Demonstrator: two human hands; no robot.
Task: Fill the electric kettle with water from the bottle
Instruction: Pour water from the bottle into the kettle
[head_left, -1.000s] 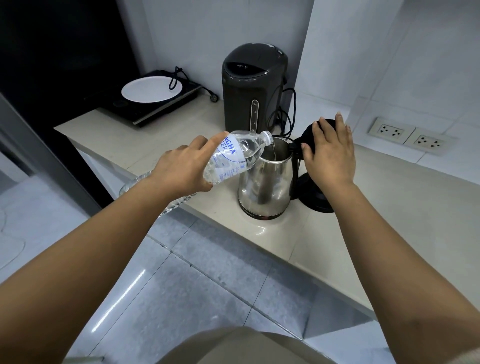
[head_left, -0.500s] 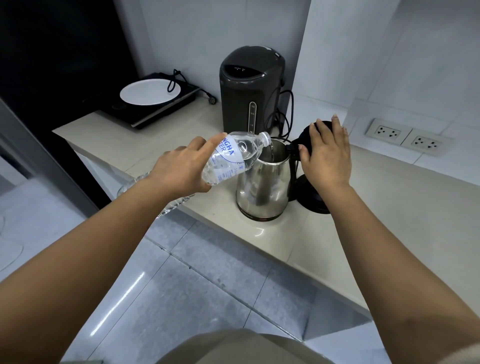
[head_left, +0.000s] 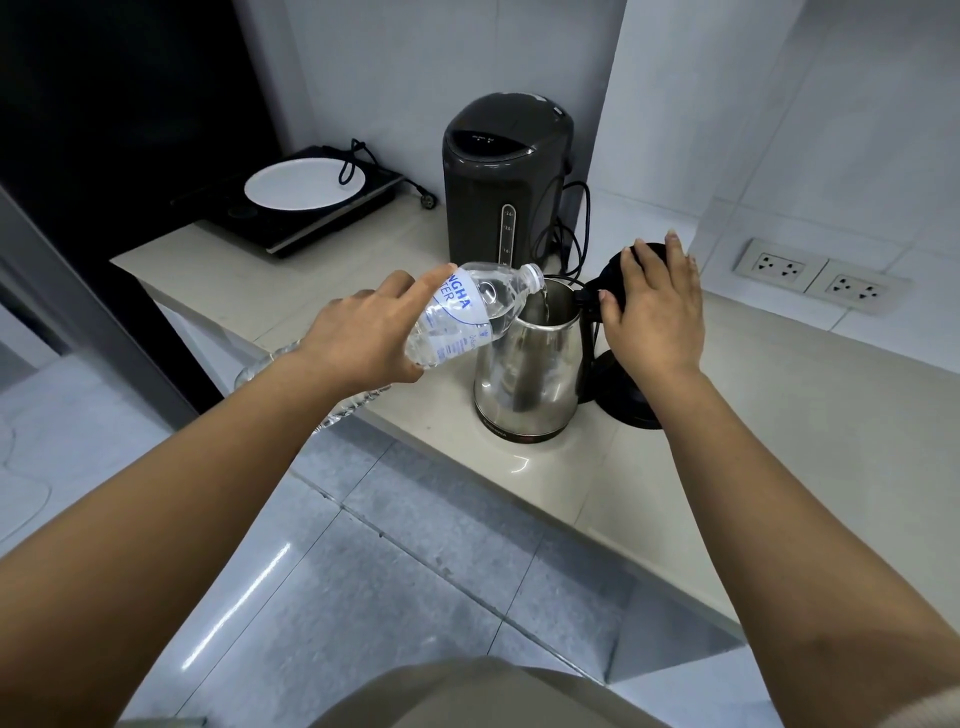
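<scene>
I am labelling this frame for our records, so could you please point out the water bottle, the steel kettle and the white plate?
water bottle (head_left: 467, 317): head view, on its printed label.
steel kettle (head_left: 524, 384): head view, on its shiny side wall.
white plate (head_left: 296, 187): head view, on its bare centre.

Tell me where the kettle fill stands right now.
Done: the kettle stands on the counter with its lid swung open and the bottle uncapped. In hand: the left hand tips the bottle, water running into the mouth; the right hand rests on the lid. Left: water remains in the bottle; lid unclosed.
</scene>
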